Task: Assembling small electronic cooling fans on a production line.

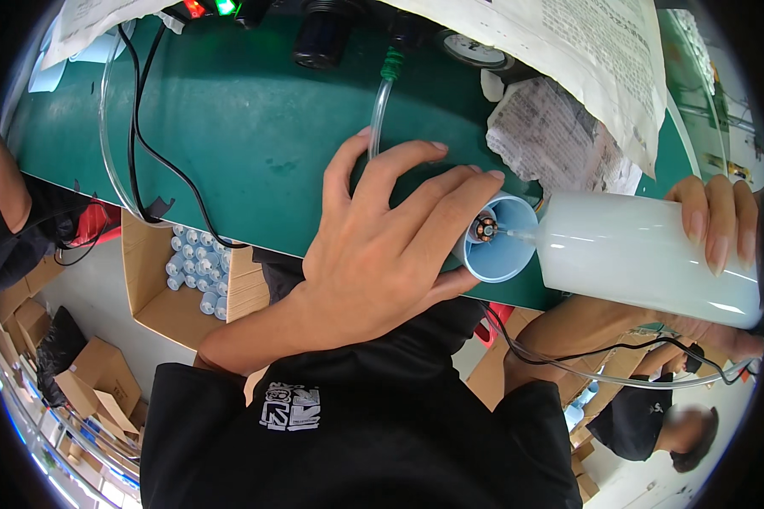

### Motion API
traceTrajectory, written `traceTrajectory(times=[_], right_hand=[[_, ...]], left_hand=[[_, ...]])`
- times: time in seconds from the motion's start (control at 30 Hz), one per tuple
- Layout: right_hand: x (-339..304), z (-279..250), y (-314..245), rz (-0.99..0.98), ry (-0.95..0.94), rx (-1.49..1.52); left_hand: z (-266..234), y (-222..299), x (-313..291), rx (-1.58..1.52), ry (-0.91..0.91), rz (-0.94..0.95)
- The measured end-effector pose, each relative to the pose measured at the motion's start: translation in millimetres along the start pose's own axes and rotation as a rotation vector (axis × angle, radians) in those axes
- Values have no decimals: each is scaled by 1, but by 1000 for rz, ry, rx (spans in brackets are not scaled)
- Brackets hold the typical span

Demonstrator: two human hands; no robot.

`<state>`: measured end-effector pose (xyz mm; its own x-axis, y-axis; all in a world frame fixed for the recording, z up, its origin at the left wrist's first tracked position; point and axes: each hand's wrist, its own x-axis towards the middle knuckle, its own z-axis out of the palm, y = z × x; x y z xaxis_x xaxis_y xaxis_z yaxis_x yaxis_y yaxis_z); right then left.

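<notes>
The light-blue cup [515, 256] is over the table [255, 144] near its front edge, gripped between thumb and forefinger of my left hand [382, 233], back upward, other fingers spread, while my right hand [721, 219] has its fingers wrapped around the white bottle [628, 250], nozzle [523, 234] directed left into the cup's mouth.

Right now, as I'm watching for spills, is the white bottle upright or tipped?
Tipped: the bottle, in the right hand, stretches sideways across the view, its nozzle pointing left into the blue cup.
</notes>
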<state>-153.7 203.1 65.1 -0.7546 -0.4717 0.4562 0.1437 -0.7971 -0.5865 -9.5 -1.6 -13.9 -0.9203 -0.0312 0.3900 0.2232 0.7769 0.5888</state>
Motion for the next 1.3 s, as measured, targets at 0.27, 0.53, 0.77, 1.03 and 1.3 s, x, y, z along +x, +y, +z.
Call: traceTrajectory(times=[0.27,0.53,0.77,1.03,1.3], right_hand=[[-2,-9,-42,-5,36,-20],[-56,32,-106,-263,627,-986],[-43,0,-51,469,538,-2182],[-58,-16,-26,409,342,-2410],[40,54,-22,-74,209,-2246]], left_hand=[[-5,3,2,-18,-39,-19],[-8,2,1,5,43,-50],[-12,0,1,-85,46,-52],[-10,5,-1,-28,57,-71],[-10,4,0,-34,-24,-67]])
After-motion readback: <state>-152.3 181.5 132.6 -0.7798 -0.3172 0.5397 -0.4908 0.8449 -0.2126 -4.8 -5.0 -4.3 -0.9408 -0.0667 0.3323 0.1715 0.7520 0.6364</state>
